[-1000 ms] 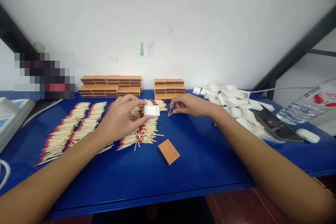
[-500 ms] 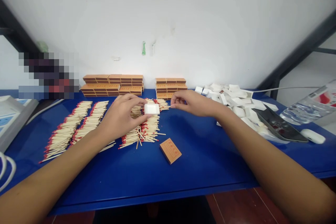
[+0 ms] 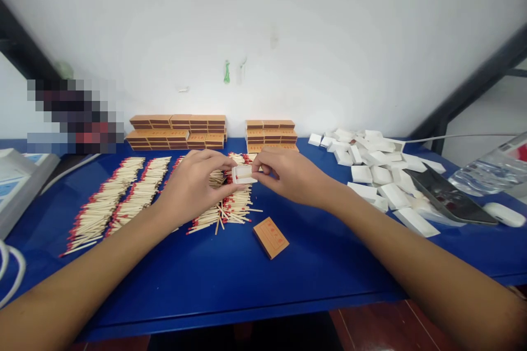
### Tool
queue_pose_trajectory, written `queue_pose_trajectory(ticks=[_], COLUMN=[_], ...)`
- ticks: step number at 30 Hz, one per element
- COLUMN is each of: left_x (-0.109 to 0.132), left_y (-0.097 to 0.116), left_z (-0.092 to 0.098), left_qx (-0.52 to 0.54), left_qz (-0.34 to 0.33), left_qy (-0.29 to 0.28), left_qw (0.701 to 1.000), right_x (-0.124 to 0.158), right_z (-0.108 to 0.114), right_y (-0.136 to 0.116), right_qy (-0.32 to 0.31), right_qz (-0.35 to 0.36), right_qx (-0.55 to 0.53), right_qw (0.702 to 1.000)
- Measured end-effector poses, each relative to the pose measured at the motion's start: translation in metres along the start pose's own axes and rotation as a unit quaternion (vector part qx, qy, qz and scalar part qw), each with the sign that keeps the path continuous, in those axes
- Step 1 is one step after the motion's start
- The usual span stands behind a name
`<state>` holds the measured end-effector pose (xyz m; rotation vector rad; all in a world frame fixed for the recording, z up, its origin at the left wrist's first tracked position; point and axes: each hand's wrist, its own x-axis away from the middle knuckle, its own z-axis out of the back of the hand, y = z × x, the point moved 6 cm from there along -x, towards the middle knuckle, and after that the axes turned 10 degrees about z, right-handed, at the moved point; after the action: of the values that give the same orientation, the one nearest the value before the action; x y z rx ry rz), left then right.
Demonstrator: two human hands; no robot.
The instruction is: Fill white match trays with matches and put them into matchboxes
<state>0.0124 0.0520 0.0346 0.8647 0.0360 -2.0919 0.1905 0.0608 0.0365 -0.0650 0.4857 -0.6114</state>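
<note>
My left hand point(image 3: 197, 180) holds a small white matchbox tray point(image 3: 237, 170) between thumb and fingers, above a pile of matches. A pinch of my right hand point(image 3: 292, 176) meets the tray's right side, with a red-tipped match point(image 3: 244, 176) lying across the tray from those fingertips. Whether more than one match is held is too small to tell. Beneath both hands lie loose matches point(image 3: 236, 204) with red heads. An orange matchbox sleeve point(image 3: 272, 237) rests on the table in front of them; its ends are not clearly visible.
Two rows of matches point(image 3: 93, 208) spread over the blue table point(image 3: 197, 279) at left. Stacked orange matchboxes point(image 3: 177, 134) stand against the wall, with another stack point(image 3: 270, 134) beside them. White trays point(image 3: 381, 175), a dark phone point(image 3: 448, 197) and a plastic bottle point(image 3: 489, 170) occupy the right.
My right hand has moved left from the matches to the tray, bringing a match into it. The tray, bare inside before, has shifted slightly right and down with my left hand.
</note>
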Motion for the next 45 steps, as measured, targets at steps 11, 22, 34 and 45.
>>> queue_pose_trajectory(ticks=[11,22,34,45], left_x=[-0.004,-0.005,-0.004,-0.001], left_y=[-0.016,-0.019,-0.016,0.003], left_z=[0.006,0.006,0.000,0.002], left_qx=[-0.015,-0.013,0.000,0.032], left_qz=[0.077,0.087,0.053,0.024], left_qy=[0.024,0.022,-0.002,-0.011], left_qw=[0.997,0.996,0.999,0.999], right_x=[0.009,0.008,0.004,0.000], right_z=[-0.008,-0.015,0.006,-0.002], right_y=[0.066,0.064,0.044,0.011], right_qy=[0.010,-0.017,0.059,0.065], right_qz=[-0.022,-0.019,-0.065,-0.014], right_qx=[0.002,-0.009,-0.151,-0.146], right_qw=[1.000,1.000,0.985,0.987])
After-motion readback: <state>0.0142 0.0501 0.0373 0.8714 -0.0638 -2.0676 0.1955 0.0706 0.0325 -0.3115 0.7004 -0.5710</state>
